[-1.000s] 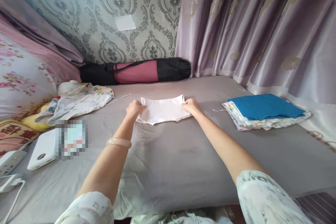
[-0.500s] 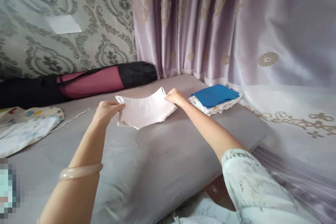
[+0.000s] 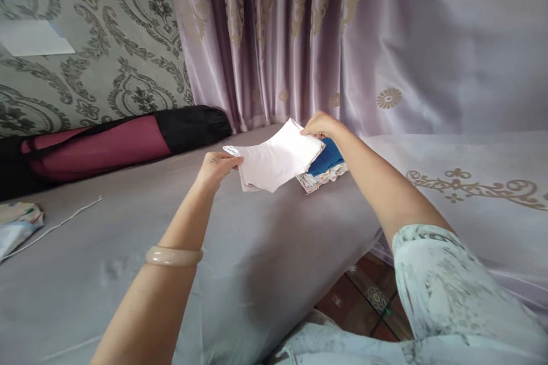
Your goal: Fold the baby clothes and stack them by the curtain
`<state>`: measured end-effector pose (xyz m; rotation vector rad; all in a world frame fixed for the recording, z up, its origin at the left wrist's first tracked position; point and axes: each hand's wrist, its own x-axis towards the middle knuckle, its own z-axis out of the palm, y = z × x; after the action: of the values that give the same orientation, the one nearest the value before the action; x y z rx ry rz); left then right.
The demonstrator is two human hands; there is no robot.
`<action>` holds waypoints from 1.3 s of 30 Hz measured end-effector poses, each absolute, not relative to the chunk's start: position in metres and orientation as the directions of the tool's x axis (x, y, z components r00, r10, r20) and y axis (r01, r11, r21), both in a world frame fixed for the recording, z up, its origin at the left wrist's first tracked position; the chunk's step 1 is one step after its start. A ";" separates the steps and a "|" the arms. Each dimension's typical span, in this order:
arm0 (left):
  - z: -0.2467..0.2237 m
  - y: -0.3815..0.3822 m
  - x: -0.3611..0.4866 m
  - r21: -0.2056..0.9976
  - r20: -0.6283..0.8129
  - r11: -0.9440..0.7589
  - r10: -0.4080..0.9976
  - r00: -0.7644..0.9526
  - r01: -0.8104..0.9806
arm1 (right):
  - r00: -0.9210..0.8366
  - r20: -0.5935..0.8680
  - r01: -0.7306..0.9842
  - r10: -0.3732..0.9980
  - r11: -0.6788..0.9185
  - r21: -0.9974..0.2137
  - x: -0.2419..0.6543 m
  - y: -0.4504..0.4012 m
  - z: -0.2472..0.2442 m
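A folded pale pink garment (image 3: 276,158), its exact kind unclear, is stretched between my two hands above the bed. My left hand (image 3: 217,166) pinches its left corner between thumb and fingers. At the upper right corner, my right hand (image 3: 321,125) grips the fabric the same way. Just behind and below the garment's right end lies a blue folded cloth (image 3: 327,158), on top of patterned folded cloth (image 3: 319,181). The pink garment and my right hand partly hide this pile.
Grey sheeting covers the bed (image 3: 171,296). A black and maroon long bag (image 3: 107,145) lies along the wall. At far left are a patterned cloth (image 3: 19,222) and a white cord (image 3: 64,221). A lilac curtain (image 3: 265,40) hangs behind; floor tiles (image 3: 363,291) show beyond the bed's edge.
Both hands have carried the pink garment rightward toward the pile, and it now overlaps the blue cloth in view. The camera has turned to the right.
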<state>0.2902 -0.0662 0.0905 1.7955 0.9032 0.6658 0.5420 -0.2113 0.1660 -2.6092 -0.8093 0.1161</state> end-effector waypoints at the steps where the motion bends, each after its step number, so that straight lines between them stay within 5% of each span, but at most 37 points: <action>1: 0.092 -0.071 0.300 0.935 0.031 -0.229 0.813 0.582 0.270 | 0.844 0.027 0.503 0.536 -0.774 -0.385 0.549 -0.217 0.170; 12: 0.086 -0.130 0.392 0.992 -0.048 -0.040 0.747 0.663 0.116 | 0.922 0.004 0.380 0.388 -0.903 -0.202 0.638 -0.271 0.186; 20: 0.061 -0.148 0.436 0.998 -0.063 0.063 0.721 0.690 0.025 | 0.947 0.123 0.310 0.298 -0.946 -0.096 0.657 -0.285 0.190; 39: 0.027 -0.161 0.454 0.968 -0.250 0.213 0.741 0.624 0.134 | 0.913 0.246 0.361 0.326 -0.925 -0.115 0.669 -0.285 0.139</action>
<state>0.4543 -0.1606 0.0270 1.3149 0.8355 0.4972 0.6693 -0.2849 0.1393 -2.9169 -0.5274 -0.3350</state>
